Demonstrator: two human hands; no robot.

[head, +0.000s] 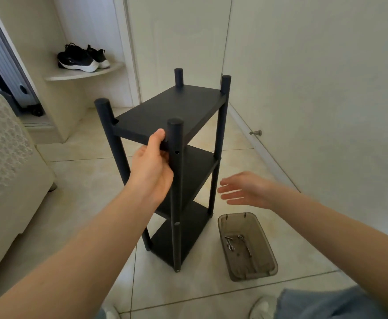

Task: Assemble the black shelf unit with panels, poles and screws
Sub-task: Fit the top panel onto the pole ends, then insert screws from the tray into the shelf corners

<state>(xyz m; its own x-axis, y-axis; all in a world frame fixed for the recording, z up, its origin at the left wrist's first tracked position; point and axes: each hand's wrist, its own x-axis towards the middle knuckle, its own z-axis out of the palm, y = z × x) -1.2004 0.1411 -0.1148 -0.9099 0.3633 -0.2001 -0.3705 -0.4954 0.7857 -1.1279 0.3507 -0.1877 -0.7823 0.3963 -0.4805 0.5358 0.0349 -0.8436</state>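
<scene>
The black shelf unit stands upright on the tiled floor, with several panels between its black poles. My left hand grips the front edge of the top panel beside the near pole, thumb on top and fingers underneath. An empty screw hole shows in that pole just right of my thumb. My right hand hovers to the right of the unit, fingers straight and spread, holding nothing. A brown translucent tray on the floor at the right holds several loose screws.
A cream sofa stands at the left. A corner shelf with black sneakers is behind it. A white door and wall run along the right, with a door stopper low on the wall. My feet and jeans show at the bottom edge.
</scene>
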